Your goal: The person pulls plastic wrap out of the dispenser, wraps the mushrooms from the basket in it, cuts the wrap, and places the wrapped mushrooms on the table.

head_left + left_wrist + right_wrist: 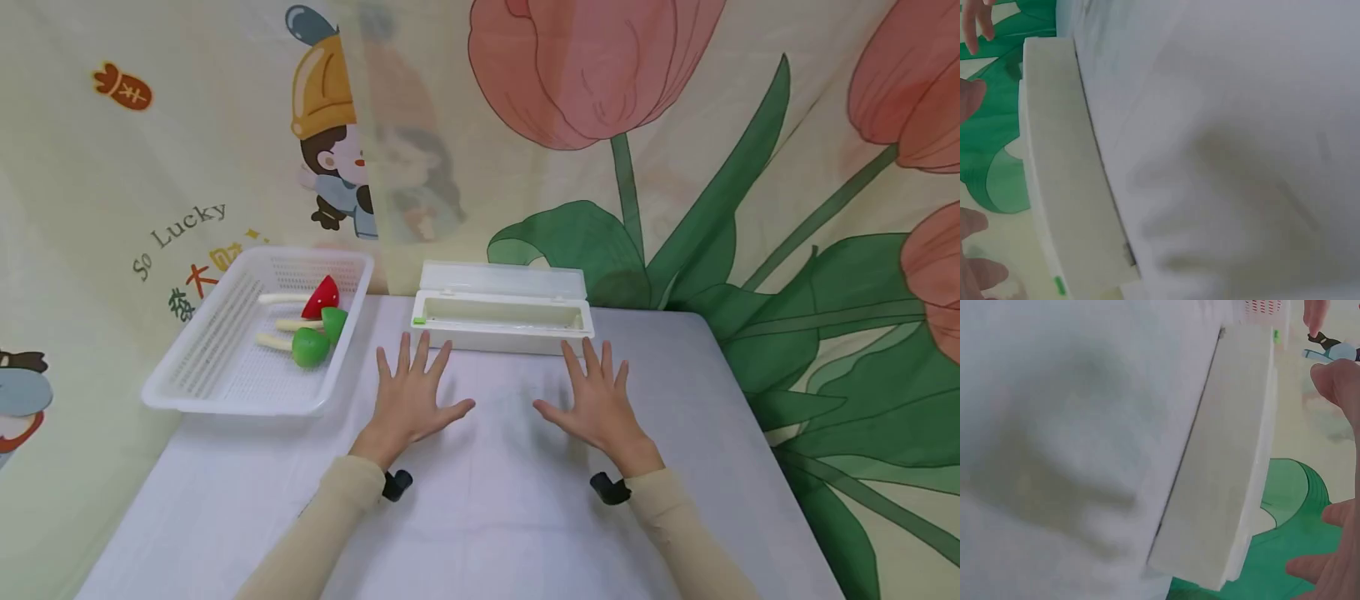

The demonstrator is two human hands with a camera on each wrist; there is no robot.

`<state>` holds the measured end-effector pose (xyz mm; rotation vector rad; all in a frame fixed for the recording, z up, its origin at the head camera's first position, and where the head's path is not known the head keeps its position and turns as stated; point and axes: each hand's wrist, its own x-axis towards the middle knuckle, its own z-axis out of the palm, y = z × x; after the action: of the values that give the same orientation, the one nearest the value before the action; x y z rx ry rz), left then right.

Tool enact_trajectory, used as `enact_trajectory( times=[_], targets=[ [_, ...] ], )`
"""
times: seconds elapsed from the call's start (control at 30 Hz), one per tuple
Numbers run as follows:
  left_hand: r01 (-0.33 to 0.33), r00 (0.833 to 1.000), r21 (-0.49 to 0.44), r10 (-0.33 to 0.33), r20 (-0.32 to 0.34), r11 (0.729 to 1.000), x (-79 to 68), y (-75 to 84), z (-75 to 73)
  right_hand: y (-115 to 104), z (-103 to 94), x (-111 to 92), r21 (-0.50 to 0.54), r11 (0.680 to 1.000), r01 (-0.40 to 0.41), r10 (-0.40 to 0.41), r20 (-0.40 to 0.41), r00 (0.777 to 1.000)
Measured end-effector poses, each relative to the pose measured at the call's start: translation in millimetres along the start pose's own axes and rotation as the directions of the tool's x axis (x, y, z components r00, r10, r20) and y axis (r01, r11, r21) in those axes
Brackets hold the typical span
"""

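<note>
Both hands hover over the white table with fingers spread and nothing held. My left hand [408, 400] is in front of the left end of a long white box [502, 340]; my right hand [598, 404] is in front of its right end. The box's clear lid [502, 280] stands raised at the back, and a small green tab [419, 321] marks its front left corner. In both wrist views the box's front wall [1069, 162] shows beside the fingers, with hand shadows on the cloth.
To the left stands a white plastic basket [210, 367]. In it lie a red-headed stick [322, 297] and two green-headed sticks, one rounder [310, 347], with pale handles. A patterned curtain [450, 167] hangs behind the table [480, 533].
</note>
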<state>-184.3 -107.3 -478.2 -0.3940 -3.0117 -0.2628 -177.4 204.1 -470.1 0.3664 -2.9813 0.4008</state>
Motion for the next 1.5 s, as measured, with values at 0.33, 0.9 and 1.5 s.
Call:
enact_trajectory(
  times=[0.33, 0.9, 1.5],
  targets=[
    [-0.086, 0.993, -0.03, 0.083, -0.088, 0.996, 54.2, -27.6, -41.6, 26.3, -23.8, 37.4, 0.13, 0.99, 0.062, -0.061, -0.014, 0.998],
    [-0.063, 0.996, -0.303, 0.041, -0.079, 0.951, 108.7, -61.5, -32.8, 54.8, -8.5, 86.2, 0.297, 0.95, 0.101, -0.087, -0.062, 0.994],
    [-0.027, 0.994, -0.424, -0.02, -0.108, 0.905, 114.7, -62.5, 5.2, 65.7, 24.5, 94.4, 0.476, 0.874, 0.096, 0.011, -0.217, 0.976]
  ],
)
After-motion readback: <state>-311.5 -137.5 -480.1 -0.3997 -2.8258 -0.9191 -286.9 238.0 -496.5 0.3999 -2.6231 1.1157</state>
